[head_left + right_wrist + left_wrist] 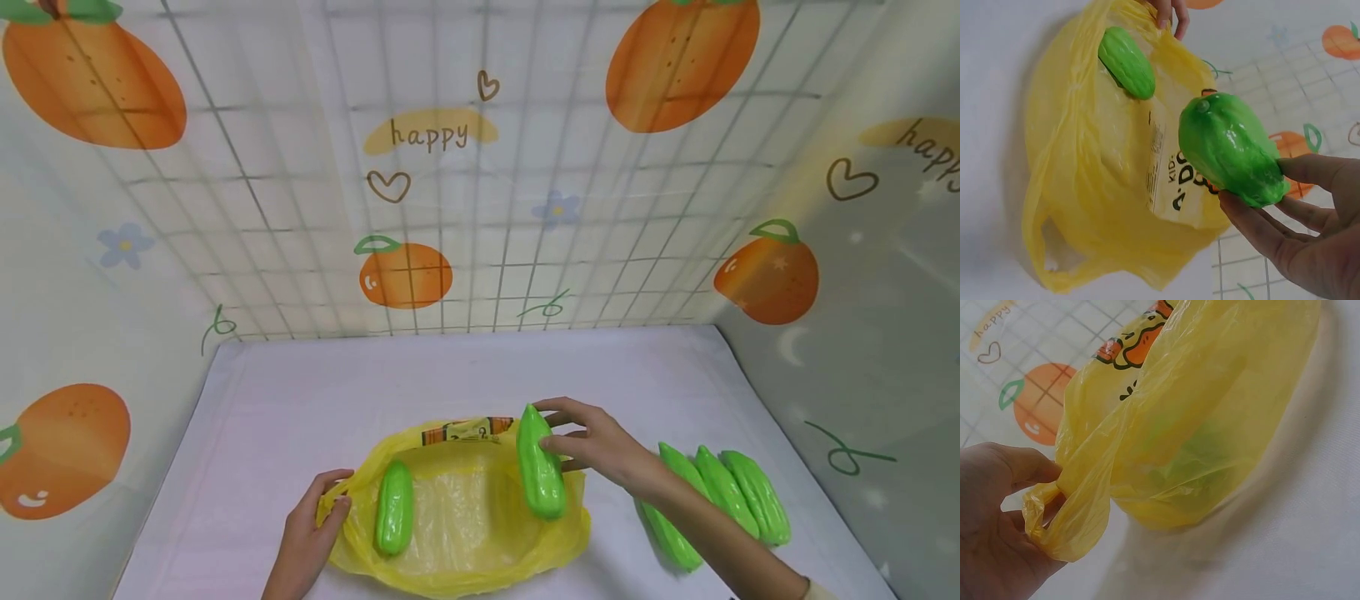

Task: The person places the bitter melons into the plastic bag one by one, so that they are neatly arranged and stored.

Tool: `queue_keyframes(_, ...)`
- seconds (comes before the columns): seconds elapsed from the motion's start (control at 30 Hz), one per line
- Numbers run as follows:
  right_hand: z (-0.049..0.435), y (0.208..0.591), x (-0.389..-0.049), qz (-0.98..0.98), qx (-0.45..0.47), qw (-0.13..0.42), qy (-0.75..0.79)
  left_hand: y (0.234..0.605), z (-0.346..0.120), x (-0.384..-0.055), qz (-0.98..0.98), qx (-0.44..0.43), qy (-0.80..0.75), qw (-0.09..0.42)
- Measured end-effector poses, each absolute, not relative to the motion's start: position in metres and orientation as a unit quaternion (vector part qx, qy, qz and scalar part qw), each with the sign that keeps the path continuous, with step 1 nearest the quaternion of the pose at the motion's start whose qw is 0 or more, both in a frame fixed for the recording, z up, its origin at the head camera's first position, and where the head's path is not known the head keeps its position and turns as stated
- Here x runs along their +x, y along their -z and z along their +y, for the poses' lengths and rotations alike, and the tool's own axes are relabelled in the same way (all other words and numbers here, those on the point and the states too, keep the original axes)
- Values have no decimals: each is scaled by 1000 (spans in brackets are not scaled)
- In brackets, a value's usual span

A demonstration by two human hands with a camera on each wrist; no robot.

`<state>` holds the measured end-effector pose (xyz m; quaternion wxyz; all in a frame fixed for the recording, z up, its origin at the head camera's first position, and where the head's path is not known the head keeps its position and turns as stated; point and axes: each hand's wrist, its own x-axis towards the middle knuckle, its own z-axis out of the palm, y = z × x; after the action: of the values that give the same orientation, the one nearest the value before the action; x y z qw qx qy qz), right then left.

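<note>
A yellow plastic bag [465, 521] lies with its mouth spread wide on the table. At its left end my left hand [311, 518] pinches the gathered handle [1079, 531] between thumb and fingers. My right hand [603, 443] holds a glossy green cucumber-like vegetable [538, 467] by its side, thumb opposite the fingers. This vegetable hangs tilted over the bag's right part, pointed tip up. A similar green vegetable [393, 508] rests inside the bag near the left end; in the left wrist view it shows only as a green blur through the plastic.
Several more green vegetables [757, 500] lie side by side on the table to the right, partly hidden behind my right forearm. A white cloth [300, 400] covers the table. Printed curtains with oranges [405, 275] hang behind and along both sides.
</note>
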<state>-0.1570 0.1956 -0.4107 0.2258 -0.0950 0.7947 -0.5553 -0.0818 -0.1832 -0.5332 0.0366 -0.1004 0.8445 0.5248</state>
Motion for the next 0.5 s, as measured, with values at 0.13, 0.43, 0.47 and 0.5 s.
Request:
queue_keyframes(0.13,185,412,-157,791,-99,242,554,532,-183,-81,844,-103,-525,39)
queue_keyframes(0.43,161,415,-157,770,-122,275,563,533,-183,-81,844,-99,-525,36)
queue_keyframes(0.47,158,416,-157,770,-123,277,562,533,-183,-81,845,-99,-525,36)
queue_keyframes(0.5,156,417,-157,769,-124,280,561,533,-183,-81,845,-98,-524,36)
